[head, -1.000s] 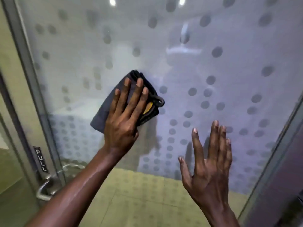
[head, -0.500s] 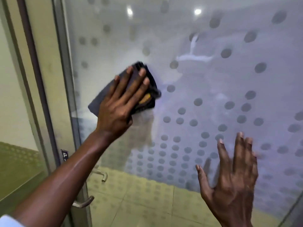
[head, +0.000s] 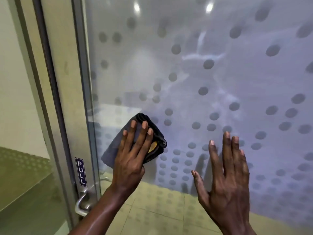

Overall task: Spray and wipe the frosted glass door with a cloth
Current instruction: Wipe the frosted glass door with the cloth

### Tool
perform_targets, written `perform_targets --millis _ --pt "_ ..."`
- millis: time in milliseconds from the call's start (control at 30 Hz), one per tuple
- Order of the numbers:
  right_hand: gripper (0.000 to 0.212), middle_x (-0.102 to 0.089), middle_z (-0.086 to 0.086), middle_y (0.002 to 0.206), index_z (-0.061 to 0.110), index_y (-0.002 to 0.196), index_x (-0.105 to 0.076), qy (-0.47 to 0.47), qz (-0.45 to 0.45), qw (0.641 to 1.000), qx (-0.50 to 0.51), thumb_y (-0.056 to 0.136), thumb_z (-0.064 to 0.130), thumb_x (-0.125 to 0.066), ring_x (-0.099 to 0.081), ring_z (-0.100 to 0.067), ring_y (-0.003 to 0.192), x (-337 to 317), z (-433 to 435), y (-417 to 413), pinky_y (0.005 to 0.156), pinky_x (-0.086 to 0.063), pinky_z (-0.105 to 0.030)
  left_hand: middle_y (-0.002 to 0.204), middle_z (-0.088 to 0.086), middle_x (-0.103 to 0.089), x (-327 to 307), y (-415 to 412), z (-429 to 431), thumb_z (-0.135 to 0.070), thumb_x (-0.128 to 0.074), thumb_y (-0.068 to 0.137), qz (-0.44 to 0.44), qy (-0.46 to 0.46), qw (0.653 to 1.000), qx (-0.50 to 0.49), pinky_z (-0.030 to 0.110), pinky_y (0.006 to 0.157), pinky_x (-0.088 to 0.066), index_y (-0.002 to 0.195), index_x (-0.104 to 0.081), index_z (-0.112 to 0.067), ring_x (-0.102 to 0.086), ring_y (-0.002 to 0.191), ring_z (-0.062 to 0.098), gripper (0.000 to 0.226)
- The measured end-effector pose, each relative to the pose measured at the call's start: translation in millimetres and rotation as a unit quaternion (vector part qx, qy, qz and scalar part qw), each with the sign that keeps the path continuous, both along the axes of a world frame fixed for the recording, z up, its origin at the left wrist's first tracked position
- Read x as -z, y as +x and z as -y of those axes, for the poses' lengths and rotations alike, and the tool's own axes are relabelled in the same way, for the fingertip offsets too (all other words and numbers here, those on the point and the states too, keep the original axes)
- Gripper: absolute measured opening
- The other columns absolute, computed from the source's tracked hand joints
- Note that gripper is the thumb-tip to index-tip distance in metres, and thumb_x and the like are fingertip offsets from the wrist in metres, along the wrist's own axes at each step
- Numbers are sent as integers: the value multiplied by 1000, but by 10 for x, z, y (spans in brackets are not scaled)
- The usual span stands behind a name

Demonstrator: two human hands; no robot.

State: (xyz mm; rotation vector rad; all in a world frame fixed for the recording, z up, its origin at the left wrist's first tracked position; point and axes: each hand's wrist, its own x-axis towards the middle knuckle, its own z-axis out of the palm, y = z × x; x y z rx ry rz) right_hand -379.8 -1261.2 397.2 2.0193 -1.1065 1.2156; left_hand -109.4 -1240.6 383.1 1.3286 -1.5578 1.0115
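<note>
While the left hand [head: 130, 160] presses the cloth [head: 111, 150] with straight fingers against the glass door [head: 220, 82] near its left edge, the right hand [head: 227, 180] rests flat alongside, holding nothing; the widest stretch to wipe seems up and rightward.

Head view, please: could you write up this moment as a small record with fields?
surface: frosted glass door, dotted pattern, clear strip along the bottom
cloth: dark grey folded cloth, flat on the glass near the door's left frame
left hand: left hand, fingers straight, presses the cloth to the glass
right hand: right hand, fingers straight and spread toward the glass, holds nothing
hardware: metal lever handle below a PULL sign on the frame
</note>
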Motion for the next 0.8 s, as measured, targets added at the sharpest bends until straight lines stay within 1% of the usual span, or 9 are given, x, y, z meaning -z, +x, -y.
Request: perform_targets --millis 67,167,200,300,333,400,533,633,800 --pt "90 -21 -26 178 1 165 -35 -1 4 1000 10 95 44 -71 -22 -46 166 5 10 43 127 -34 -67 184 11 -18 -152 144 -13 29 -44 76 20 3 1000 10 61 140 -18 172 -29 -6 -15 172 44 103" --pt "96 -20 -27 177 -6 164 -31 -2 37 999 16 94 44 -74 -22 -45 166 21 -1 133 128 -34 -66 179 20 -26 -699 363 -22 10 -36 110 11 -11 999 44 64 138 -22 168 -35 -1 -24 167 52 59" --pt "98 -20 -28 177 -7 164 -31 -6 46 999 13 93 44 -75 -21 -45 166 11 -4 172 128 -34 -66 178 24 -28 -949 451 -12 7 -38 112 -6 -22 998 59 64 139 -22 168 -35 1 -24 166 55 56" --pt "97 -18 -27 178 -7 164 -29 -19 42 999 0 95 43 -74 -19 -44 167 -90 -5 332 131 -30 -63 176 34 -29 -1709 663 25 28 -48 81 -59 -80 991 86 62 140 -18 167 -36 7 -22 166 58 89" --pt "97 -18 -26 178 -6 165 -28 -21 39 999 -5 95 43 -74 -18 -44 167 -138 6 397 133 -28 -61 175 36 -30 -1896 699 40 28 -46 74 -61 -92 990 89 59 141 -17 166 -37 9 -23 165 59 94" --pt "97 -16 -25 179 -5 166 -28 -22 37 999 -10 96 42 -74 -17 -44 168 -213 43 513 134 -25 -59 174 37 -31 -2054 711 67 28 -42 75 -48 -103 990 84 57 142 -16 166 -37 9 -25 164 59 93" --pt "96 -16 -25 179 -4 167 -26 -23 40 999 15 97 44 -71 -15 -44 168 -234 94 625 134 -25 -61 176 33 -30 -1659 610 65 33 -48 70 -38 -106 991 67 66 139 -18 166 -36 10 -24 165 58 99" --pt "97 -16 -26 179 -5 166 -25 -26 34 999 27 97 44 -71 -14 -44 168 -213 100 635 133 -25 -62 179 24 -22 -1132 489 13 31 -54 60 -66 -75 993 67 58 142 -12 167 -35 9 -19 168 53 111" --pt "97 -16 -25 179 -4 166 -26 -24 37 999 23 96 45 -72 -15 -44 168 -224 88 637 134 -24 -62 181 16 -19 -476 324 -19 27 -49 64 -90 -40 994 49 55 141 -11 166 -35 6 -11 172 42 105"
